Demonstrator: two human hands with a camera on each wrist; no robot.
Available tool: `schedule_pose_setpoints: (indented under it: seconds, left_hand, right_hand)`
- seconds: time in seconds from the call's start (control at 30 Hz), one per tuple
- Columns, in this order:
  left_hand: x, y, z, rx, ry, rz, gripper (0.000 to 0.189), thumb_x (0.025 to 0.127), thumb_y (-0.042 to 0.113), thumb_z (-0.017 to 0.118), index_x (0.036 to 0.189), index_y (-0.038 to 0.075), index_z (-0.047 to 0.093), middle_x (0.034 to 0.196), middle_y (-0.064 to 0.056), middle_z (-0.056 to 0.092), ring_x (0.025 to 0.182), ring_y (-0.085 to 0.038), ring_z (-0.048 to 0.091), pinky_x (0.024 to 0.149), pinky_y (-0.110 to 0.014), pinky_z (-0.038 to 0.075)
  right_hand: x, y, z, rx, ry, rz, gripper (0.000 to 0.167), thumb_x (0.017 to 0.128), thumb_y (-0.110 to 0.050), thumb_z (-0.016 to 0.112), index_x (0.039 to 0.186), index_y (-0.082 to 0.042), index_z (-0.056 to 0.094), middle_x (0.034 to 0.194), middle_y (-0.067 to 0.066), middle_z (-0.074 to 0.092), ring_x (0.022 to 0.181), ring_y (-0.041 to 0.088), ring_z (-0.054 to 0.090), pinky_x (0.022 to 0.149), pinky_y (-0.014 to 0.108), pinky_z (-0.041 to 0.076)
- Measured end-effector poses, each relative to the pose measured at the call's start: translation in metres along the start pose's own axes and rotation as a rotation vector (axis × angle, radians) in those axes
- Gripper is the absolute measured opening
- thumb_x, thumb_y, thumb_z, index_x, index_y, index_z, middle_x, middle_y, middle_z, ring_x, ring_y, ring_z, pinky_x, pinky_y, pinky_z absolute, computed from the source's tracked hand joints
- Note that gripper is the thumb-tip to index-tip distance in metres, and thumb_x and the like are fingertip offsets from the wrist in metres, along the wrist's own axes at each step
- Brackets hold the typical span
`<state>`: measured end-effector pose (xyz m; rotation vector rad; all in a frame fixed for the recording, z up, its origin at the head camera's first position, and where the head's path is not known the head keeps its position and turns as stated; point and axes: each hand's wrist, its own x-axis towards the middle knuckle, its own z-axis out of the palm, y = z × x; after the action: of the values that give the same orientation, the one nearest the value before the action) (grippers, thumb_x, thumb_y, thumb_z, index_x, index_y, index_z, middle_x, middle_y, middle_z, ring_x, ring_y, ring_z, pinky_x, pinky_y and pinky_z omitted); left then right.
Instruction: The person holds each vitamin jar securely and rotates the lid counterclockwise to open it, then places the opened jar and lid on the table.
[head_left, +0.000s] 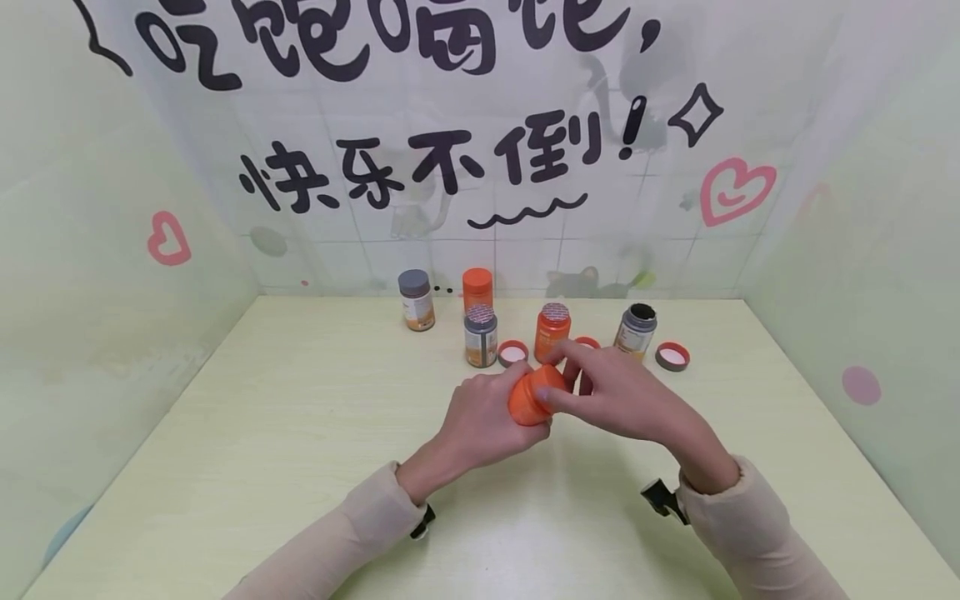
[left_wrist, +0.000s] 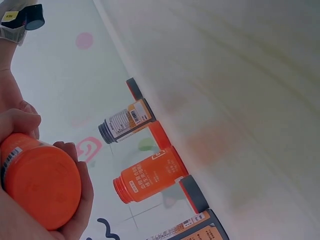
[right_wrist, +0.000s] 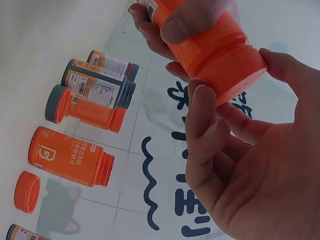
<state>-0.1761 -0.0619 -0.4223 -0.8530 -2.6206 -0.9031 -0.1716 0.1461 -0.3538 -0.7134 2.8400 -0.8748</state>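
My left hand (head_left: 480, 421) grips an orange pill bottle (head_left: 525, 404) above the table, its cap tilted up toward the right. In the left wrist view the base of the bottle (left_wrist: 42, 187) faces the camera. My right hand (head_left: 630, 396) pinches the orange cap (right_wrist: 232, 75) between thumb and fingers, and the cap sits on the bottle. Just behind the hands stands an uncapped orange bottle (head_left: 552, 333) with a printed seal over its mouth. An uncapped grey bottle (head_left: 481, 343) to its left has a similar seal.
At the back left stand a capped grey bottle (head_left: 416, 304) and a capped orange bottle (head_left: 477, 285). An open grey bottle (head_left: 636, 333) with a dark mouth is at right. Loose caps lie beside the bottles, one (head_left: 513, 353) near the middle, another (head_left: 672, 357) far right.
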Motion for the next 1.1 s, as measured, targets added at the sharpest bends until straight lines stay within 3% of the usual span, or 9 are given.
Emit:
schedule_pose_setpoints:
  seconds: [0.27,0.57,0.83,0.97,1.1]
  left_hand:
    - [-0.0007,0.0001,0.0011,0.007,0.004,-0.008,0.034,0.081,0.032,0.08,0.104,0.019,0.058,0.071,0.01,0.06,0.057,-0.004,0.053,0.055,-0.019,0.048]
    - [-0.0002,0.0001,0.0015,0.014,0.003,-0.003,0.036,0.081,0.032,0.08,0.105,0.019,0.057,0.072,0.01,0.059,0.058,-0.004,0.053,0.057,-0.019,0.048]
    - [-0.0005,0.0004,0.0005,0.01,0.007,-0.003,0.036,0.081,0.032,0.08,0.105,0.019,0.057,0.071,0.01,0.06,0.057,-0.003,0.053,0.056,-0.019,0.048]
    - [0.0001,0.0005,0.0008,0.01,0.002,0.003,0.035,0.081,0.032,0.08,0.105,0.019,0.057,0.072,0.01,0.059,0.057,-0.004,0.052,0.056,-0.019,0.048]
    - [0.0004,0.0007,0.001,0.007,0.006,0.004,0.035,0.081,0.031,0.08,0.105,0.019,0.057,0.072,0.01,0.06,0.057,-0.004,0.053,0.056,-0.019,0.048]
  right_hand:
    - [0.0004,0.0011,0.0017,0.027,0.012,0.012,0.035,0.096,-0.054,0.064,0.117,-0.027,0.065,0.088,-0.004,0.066,0.07,0.014,0.062,0.064,0.033,0.052]
    - [-0.0005,0.0017,0.001,-0.014,0.015,-0.004,0.031,0.094,-0.048,0.068,0.117,-0.027,0.064,0.091,-0.006,0.067,0.075,0.012,0.063,0.064,0.031,0.052]
    - [0.001,0.0,0.0007,-0.002,0.011,0.013,0.032,0.095,-0.054,0.065,0.112,-0.027,0.065,0.085,-0.004,0.066,0.068,0.016,0.062,0.063,0.033,0.051]
    - [-0.0007,0.0002,-0.0003,0.005,0.002,0.013,0.031,0.095,-0.048,0.068,0.116,-0.025,0.064,0.089,-0.004,0.067,0.07,0.014,0.063,0.064,0.032,0.052]
    - [-0.0005,0.0008,0.0002,0.019,-0.009,0.04,0.037,0.094,-0.054,0.067,0.118,-0.026,0.063,0.091,-0.002,0.066,0.072,0.014,0.063,0.064,0.032,0.052]
